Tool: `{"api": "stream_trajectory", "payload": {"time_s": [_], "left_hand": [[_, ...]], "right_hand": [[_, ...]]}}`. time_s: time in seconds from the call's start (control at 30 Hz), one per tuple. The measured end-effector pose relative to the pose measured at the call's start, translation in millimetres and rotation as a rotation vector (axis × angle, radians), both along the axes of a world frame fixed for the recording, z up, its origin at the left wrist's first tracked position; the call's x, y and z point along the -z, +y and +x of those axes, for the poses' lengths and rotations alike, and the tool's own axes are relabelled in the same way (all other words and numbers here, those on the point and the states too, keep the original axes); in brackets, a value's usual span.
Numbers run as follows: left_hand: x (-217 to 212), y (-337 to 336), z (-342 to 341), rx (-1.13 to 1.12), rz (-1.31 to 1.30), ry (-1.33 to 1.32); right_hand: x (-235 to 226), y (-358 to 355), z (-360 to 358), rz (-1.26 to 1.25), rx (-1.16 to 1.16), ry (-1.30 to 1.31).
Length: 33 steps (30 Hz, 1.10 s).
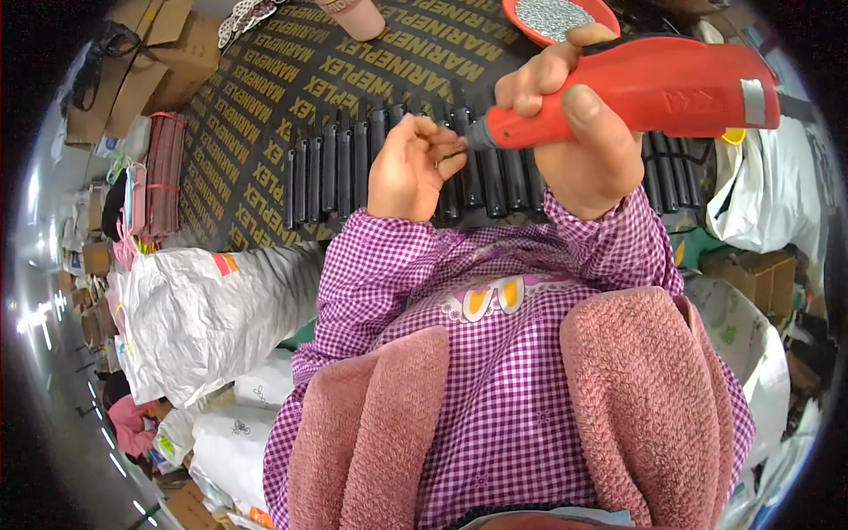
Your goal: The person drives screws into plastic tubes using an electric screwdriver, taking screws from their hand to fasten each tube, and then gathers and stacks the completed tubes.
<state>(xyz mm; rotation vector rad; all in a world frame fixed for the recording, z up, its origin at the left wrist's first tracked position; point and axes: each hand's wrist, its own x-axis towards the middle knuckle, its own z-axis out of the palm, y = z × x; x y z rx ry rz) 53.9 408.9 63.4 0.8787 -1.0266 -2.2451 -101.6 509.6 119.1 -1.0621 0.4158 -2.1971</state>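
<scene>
A red power screwdriver (676, 84) lies sideways in my right hand (596, 150), its grey nose pointing left. My right fingers wrap round its front part. Close by that nose is my left hand (402, 177), thumb and fingers pinched together; whatever they hold is too small to make out. Beneath both hands runs a row of long black plastic handles (331, 172), side by side along the near edge of the table. Some of them are hidden by my hands. Small shiny metal pieces, apparently screws (549, 18), fill a red bowl (606, 16) beyond the tool.
The dark table (247, 124) has a yellow printed pattern. A pink cup (360, 19) stands at its far side. Tied brown bundles (165, 181) and cardboard boxes (181, 62) are on the left. White sacks stand left (190, 318) and right (768, 194) of me.
</scene>
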Motion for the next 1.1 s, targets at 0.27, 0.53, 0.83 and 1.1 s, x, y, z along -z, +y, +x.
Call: {"api": "stream_trajectory", "payload": {"time_s": [0.27,0.53,0.83,1.1], "left_hand": [[-26,19,-10,0.093,0.100,0.279],[-26,29,-13,0.088,0.066,0.241],[-17,35,-13,0.133,0.094,0.092],[7,33,5,0.192,0.072,0.132]], "right_hand": [[8,10,1,-0.006,0.007,0.043],[12,17,2,0.004,-0.038,-0.012],[3,25,-2,-0.020,0.041,0.015],[-9,34,11,0.078,0.119,-0.342]]}}
